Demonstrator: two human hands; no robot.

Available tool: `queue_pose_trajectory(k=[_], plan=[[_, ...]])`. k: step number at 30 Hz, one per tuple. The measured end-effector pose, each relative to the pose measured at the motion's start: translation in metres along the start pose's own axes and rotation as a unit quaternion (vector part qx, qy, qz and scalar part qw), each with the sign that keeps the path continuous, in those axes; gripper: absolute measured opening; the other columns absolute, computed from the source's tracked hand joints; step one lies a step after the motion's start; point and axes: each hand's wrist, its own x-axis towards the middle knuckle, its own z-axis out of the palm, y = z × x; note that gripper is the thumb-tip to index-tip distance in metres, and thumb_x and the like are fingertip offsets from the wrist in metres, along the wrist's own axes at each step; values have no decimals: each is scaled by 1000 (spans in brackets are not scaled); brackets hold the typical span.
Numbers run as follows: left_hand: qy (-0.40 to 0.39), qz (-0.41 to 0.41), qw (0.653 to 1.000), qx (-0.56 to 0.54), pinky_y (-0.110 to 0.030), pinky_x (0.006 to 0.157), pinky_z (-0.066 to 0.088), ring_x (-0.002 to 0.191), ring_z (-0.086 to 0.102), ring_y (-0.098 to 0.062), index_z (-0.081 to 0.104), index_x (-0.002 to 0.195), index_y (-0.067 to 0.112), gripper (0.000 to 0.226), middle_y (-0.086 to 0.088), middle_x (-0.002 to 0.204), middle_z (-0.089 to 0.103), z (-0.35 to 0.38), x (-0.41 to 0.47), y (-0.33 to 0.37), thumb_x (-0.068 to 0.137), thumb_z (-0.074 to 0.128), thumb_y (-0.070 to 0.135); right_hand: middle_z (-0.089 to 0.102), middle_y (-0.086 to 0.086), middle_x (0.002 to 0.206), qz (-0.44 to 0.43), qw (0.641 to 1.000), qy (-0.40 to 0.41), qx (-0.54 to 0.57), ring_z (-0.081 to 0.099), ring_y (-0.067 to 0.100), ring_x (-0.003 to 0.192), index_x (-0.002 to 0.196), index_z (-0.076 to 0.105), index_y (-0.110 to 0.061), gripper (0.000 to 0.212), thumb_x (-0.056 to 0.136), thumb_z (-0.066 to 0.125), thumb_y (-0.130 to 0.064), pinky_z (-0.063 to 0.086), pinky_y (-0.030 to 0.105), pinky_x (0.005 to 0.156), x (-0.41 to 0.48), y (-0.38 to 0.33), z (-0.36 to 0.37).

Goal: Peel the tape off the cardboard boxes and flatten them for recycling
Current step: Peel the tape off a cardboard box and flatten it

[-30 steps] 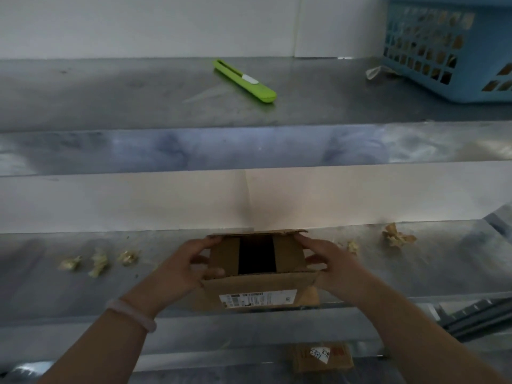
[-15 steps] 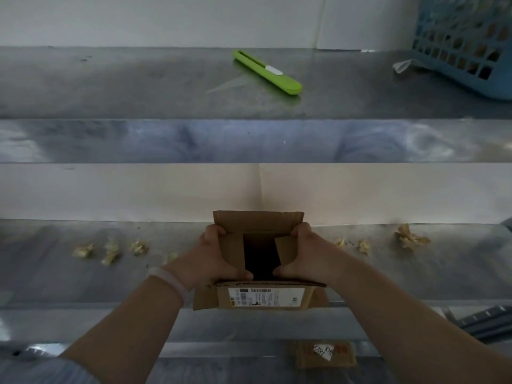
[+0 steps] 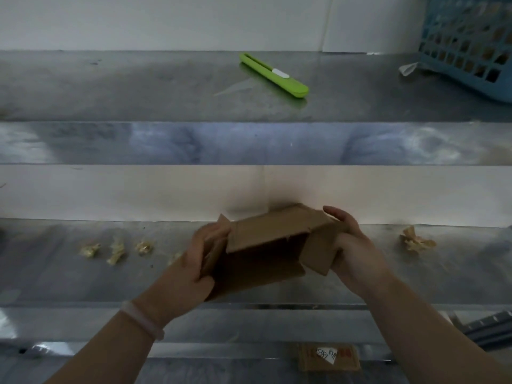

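Note:
A small brown cardboard box (image 3: 266, 245) is held above the lower steel shelf (image 3: 83, 278), tilted and skewed, with its flaps loose. My left hand (image 3: 194, 267) grips its left end, fingers curled round the edge. My right hand (image 3: 352, 245) holds the right end, with the fingers wrapped behind a hanging flap. No tape is visible on the box from this side. Several crumpled wads of peeled tape (image 3: 116, 249) lie on the shelf to the left, and a bigger tape wad (image 3: 415, 241) lies to the right.
A green utility knife (image 3: 274, 75) lies on the upper steel shelf (image 3: 138, 87). A blue plastic basket (image 3: 471, 42) stands at that shelf's right end, a scrap of paper (image 3: 407, 69) beside it. Below, a flattened cardboard piece with a label (image 3: 328, 357) lies low down.
The box has turned from upright with its labelled side toward me to tilted and skewed sideways. Both hands shifted from its top opening to its two ends. The camera tilted slightly.

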Motion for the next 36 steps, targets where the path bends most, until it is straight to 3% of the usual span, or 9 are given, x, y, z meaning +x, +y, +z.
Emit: queue_pose_trajectory(k=[3,5,9,13,17,21,23,27,36], plan=[[-54,1,993,102,-8,104,28,127,41,2,18,144,53,90,20,146,32,10,-11,-16,78,44,-3,67,11,115,90,987,-9,132,67,28,83,127,60,-20,42,86,49,-25,51,39,65,0,7,-11],[-78,11,988,130,-19,115,20,138,26,2,23,144,51,92,27,151,24,17,-15,-27,75,40,-7,70,8,114,125,992,-5,27,70,28,88,122,64,-26,39,90,55,-47,53,38,63,2,15,-17],[-133,17,975,179,-27,119,16,143,12,3,27,143,47,85,26,153,14,33,-17,-42,78,43,-6,67,9,109,128,968,41,-211,73,24,83,133,42,-40,67,79,79,-27,59,36,62,3,40,-20],[-165,3,951,260,-29,118,11,144,6,-1,12,143,53,69,25,155,4,48,-18,-58,84,46,46,66,1,102,136,937,84,-312,70,18,84,135,29,-42,75,81,71,-12,58,33,63,-1,75,-25],[-71,-88,937,330,-34,117,14,143,11,-10,5,149,42,69,19,156,6,63,-4,-69,90,29,67,59,-12,113,100,912,71,-391,62,8,92,143,20,-49,81,85,70,-23,54,23,74,-2,92,-28],[-31,-134,912,386,-35,118,6,147,2,-17,8,153,27,80,4,160,-1,74,6,-76,87,21,71,43,-8,124,59,761,41,-644,47,14,112,152,9,-39,87,84,60,-57,42,30,98,3,93,-26],[-20,-116,915,386,-41,117,17,146,18,-25,28,149,19,81,-6,158,17,75,5,-72,85,24,68,28,-2,144,38,675,13,-736,32,19,129,154,9,-31,83,87,46,-64,32,37,110,3,95,-27],[-9,-108,913,393,-53,105,39,132,43,-34,50,138,14,72,-16,145,43,78,5,-72,84,35,59,-8,-8,161,15,601,-9,-799,10,19,142,155,-6,-23,82,91,19,-69,15,39,116,-1,108,-25],[4,-141,927,347,-37,117,15,145,16,-21,26,148,35,66,4,159,12,75,6,-80,90,21,66,-8,-11,160,26,606,-7,-795,8,19,141,154,-7,-27,80,91,18,-69,13,41,115,4,110,-32]])
